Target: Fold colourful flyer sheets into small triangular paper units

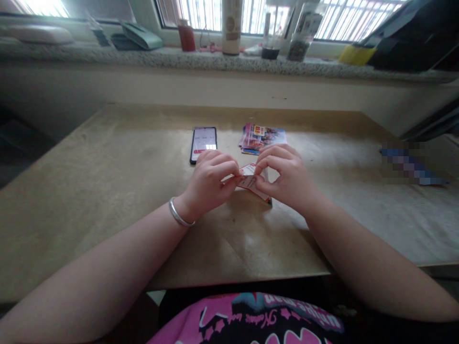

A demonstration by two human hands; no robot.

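Note:
My left hand [214,177], with a silver bangle [179,213] at its wrist, pinches the left end of a small printed paper card [251,183] between thumb and fingers. The thumb and index finger of my right hand [285,176] close on the same card from the other side. White with red edges and small print, it looks bent or folded, and its lower right corner is dark. My fingers cover part of it. Just beyond my left hand lies a phone [204,142] with a lit screen. Past my right hand is a stack of colourful printed cards or packets [261,136].
The wide tan table [118,191] ends at a wall under a speckled stone windowsill [201,61]. On the sill stand a tall bottle [231,28], a red bottle [186,37] and clear containers. A pixelated blue item [412,165] lies at the right.

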